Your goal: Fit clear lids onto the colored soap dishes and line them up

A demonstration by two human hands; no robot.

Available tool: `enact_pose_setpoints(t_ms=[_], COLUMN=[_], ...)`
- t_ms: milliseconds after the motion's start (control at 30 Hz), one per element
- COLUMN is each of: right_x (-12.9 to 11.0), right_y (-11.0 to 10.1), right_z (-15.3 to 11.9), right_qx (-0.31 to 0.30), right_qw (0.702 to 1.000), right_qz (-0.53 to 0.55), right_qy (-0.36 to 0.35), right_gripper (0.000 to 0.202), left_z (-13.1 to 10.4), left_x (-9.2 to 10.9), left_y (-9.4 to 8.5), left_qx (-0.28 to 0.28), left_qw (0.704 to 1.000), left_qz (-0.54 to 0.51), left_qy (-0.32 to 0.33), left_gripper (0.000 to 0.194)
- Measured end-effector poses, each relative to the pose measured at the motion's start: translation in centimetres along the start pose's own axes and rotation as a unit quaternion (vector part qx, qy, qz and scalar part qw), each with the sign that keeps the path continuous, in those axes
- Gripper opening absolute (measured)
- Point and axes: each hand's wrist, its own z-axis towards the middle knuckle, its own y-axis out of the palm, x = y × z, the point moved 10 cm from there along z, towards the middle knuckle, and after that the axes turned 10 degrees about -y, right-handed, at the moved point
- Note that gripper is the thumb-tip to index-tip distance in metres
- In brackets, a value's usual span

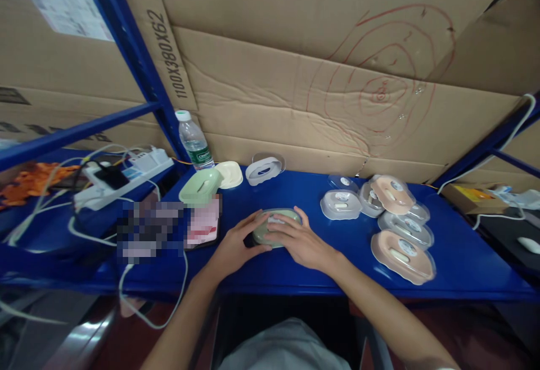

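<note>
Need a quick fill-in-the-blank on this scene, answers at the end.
1. Left hand and right hand are on the box; nearer the peach boxes is the ____ hand.
2. The tabletop is ____.
3. The rings on the cardboard are drawn in ____.
4. The bottle has a mainly ____ label.

Missing words: right; blue; red; green.

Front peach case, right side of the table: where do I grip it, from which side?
Probably by its left and right ends, coming from the near side. The peach case lies flat and low, wider than deep. Bare blue tabletop leaves room in front and to its left, while a grey case crowds its far side.
</note>
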Motion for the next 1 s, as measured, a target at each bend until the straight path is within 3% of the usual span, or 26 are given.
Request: enact_pose_setpoints(t_ms=[100,300,567,700,767,800,867,933,1000], right_x=[0.4,0.4,-0.3,0.7,3.1,4.9,8.6,11.0,12.2], right_y=[-0.3,0.2,1.2,-0.7,-3.7,-5.6,-8.6,-9.1,-7.4], right_z=[0.3,0.4,0.0,-0.1,-1.2,-2.4,-6.4,-10.4,-12.3], right_qx=[0.000,-0.031,-0.032,0.010,0.072,0.111,0.166,0.141,0.075], right_qw=[1.000,0.998,0.998,1.000,0.995,0.981,0.919,0.845,0.816], right_qz=[-0.013,-0.047,-0.051,-0.016,-0.047,-0.082,-0.159,-0.193,-0.179], right_qy=[0.018,-0.001,-0.034,-0.018,0.060,0.133,0.321,0.478,0.545], right_gripper=[0.035,0.042,0.044,0.047,0.048,0.046,0.046,0.050,0.058], left_z=[0.0,0.0,-0.1,-0.1,-0.2,-0.2,-0.2,-0.2,-0.3], left_x=[0.0,0.6,1.3,1.4,1.3,1.2,1.1,1.1,1.2], left_y=[0.0,0.0,-0.2,-0.3,-0.3,-0.3,-0.3,-0.2,-0.1], left_qx=[0.007,0.009,0.009,0.010,0.011,0.012,0.014,0.011,0.008], left_qw=[1.000,1.000,0.999,0.999,0.999,0.999,1.000,1.000,1.000], left_qz=[0.001,-0.005,-0.030,-0.024,-0.018,-0.016,-0.011,-0.006,-0.001], left_qy=[-0.003,0.005,0.031,0.037,0.031,0.026,0.016,0.015,0.018], left_gripper=[0.075,0.079,0.069,0.066,0.066,0.065,0.064,0.063,0.064])
